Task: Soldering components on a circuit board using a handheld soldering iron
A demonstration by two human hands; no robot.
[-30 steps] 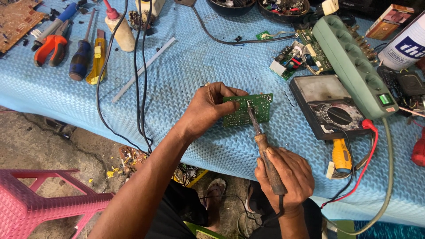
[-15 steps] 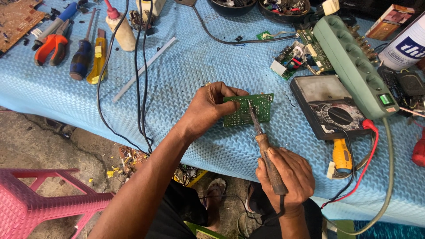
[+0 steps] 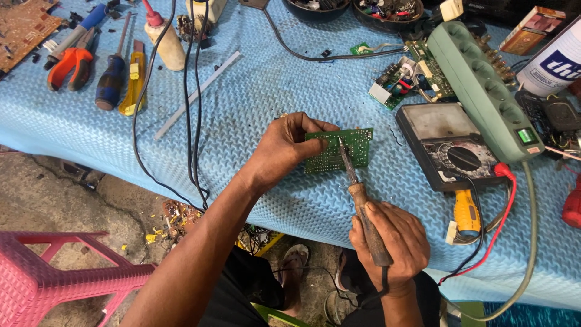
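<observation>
A small green circuit board (image 3: pixel 348 150) lies on the blue padded table cover (image 3: pixel 254 91), solder side up. My left hand (image 3: pixel 289 148) pinches its left edge and holds it flat. My right hand (image 3: pixel 393 242) grips the wooden handle of a soldering iron (image 3: pixel 363 203). The iron's metal tip rests on the board near its middle. Its black cord hangs down below my right hand.
A multimeter (image 3: pixel 451 148) with red and black leads and a green power strip (image 3: pixel 484 85) lie to the right. Pliers (image 3: pixel 69 63), screwdrivers (image 3: pixel 112 79), a glue bottle (image 3: pixel 163 39) and black cables (image 3: pixel 190 109) sit at the left. A pink plastic stool (image 3: pixel 54 278) stands below.
</observation>
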